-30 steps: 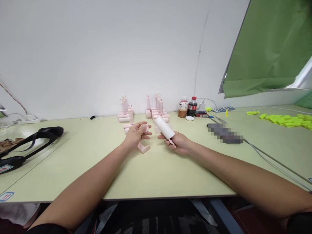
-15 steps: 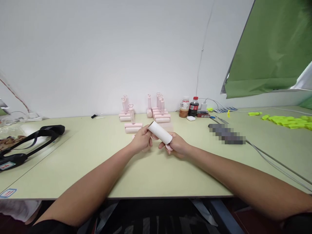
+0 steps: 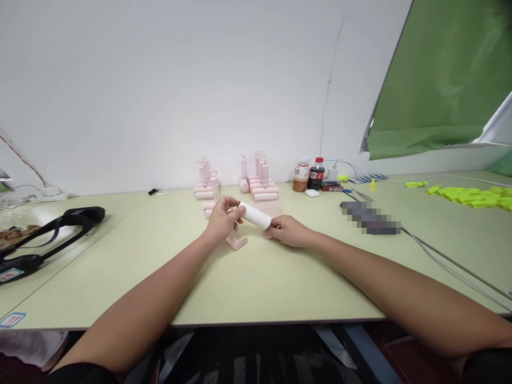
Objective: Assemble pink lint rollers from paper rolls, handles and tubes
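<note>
A white roll (image 3: 256,215) lies nearly level between my two hands above the pale green table (image 3: 256,277). My left hand (image 3: 222,220) is closed on the roll's left end, fingers pinched round it; whether the small pink cap is still in them I cannot see. My right hand (image 3: 287,231) is closed on the roll's right end. A pink bracket-shaped handle piece (image 3: 237,242) rests on the table just below my left hand.
Pink assembled rollers (image 3: 260,181) stand in groups at the back by the wall, with two bottles (image 3: 309,175) to their right. A black strap (image 3: 48,234) lies at far left. Yellow-green parts (image 3: 472,195) and cables (image 3: 440,256) are at right.
The roll went from tilted upright in my right hand alone to level, with both hands on its ends. My left hand brought a pink cap to the roll's left end.
</note>
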The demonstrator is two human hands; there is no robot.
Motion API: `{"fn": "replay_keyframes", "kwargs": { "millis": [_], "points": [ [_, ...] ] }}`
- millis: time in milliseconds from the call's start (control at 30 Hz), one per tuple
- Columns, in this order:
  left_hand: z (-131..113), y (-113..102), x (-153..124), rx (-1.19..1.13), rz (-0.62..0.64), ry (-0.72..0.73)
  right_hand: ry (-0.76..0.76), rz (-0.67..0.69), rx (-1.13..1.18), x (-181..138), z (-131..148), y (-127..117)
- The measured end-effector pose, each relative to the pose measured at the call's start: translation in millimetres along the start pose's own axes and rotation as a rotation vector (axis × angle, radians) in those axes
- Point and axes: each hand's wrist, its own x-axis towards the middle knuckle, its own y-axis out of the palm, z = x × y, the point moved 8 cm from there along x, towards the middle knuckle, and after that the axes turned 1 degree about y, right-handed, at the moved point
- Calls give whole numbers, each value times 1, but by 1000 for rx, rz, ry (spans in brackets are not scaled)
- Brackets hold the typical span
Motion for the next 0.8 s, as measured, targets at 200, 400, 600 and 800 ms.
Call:
{"fn": "replay_keyframes", "kwargs": {
  "millis": [200, 400, 600, 800],
  "points": [
    [5, -3, 1, -134, -42, -62, -94, -11, -133, 4, 1, -2],
    [8, -3, 0, -219, -52, -127, -238, -229, -122, 5, 11, -20],
    [10, 26, -13, -271, 69, -213, -374, -246, 425, -13, 34, -24],
    [-9, 49, -37, 229, 168, 60, -322, -599, 491, -24, 28, -76]
  ]
}}
